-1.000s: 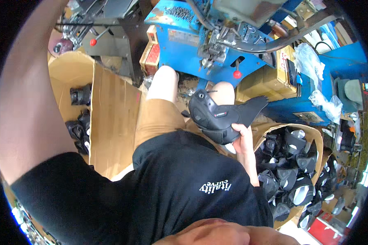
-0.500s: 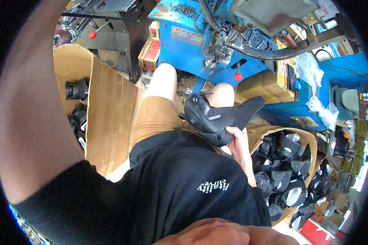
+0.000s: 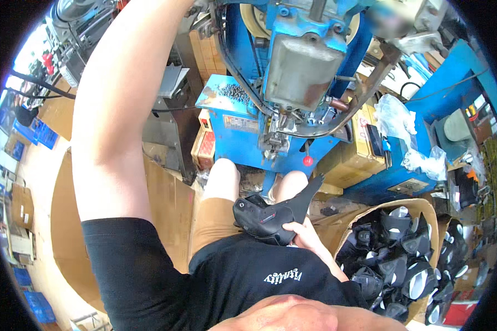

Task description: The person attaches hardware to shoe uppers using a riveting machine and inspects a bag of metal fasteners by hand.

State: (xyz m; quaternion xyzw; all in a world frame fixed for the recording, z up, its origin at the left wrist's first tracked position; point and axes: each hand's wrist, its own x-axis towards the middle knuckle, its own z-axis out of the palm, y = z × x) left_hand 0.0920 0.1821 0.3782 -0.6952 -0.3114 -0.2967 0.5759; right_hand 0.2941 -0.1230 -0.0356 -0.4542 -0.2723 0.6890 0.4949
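Note:
My right hand point(image 3: 303, 234) grips a black shoe upper point(image 3: 266, 222) over my lap, its thumb on the near side and the other fingers mostly hidden. The upper has eyelet holes and a small label on its side, and a long dark flap points up and away to the right. My left arm point(image 3: 124, 110) reaches up and forward past the top edge, so its hand is out of sight. Beyond my knees stands a blue machine point(image 3: 237, 146) with a grey metal cover point(image 3: 301, 71) and a red-knobbed lever point(image 3: 307, 160).
Small black pieces point(image 3: 233, 94) lie on the machine's top. At right is a cardboard box point(image 3: 345, 220) full of black shoe uppers point(image 3: 395, 270); a tall cardboard sheet point(image 3: 168, 220) stands at left. A yellowish carton point(image 3: 348, 163) and clear plastic bags point(image 3: 395, 118) are at the right.
The view has tilted up, showing more of the machine. My left arm has swung forward and inward across the upper left. The upper stays in my right hand, its flap now pointing more steeply upward.

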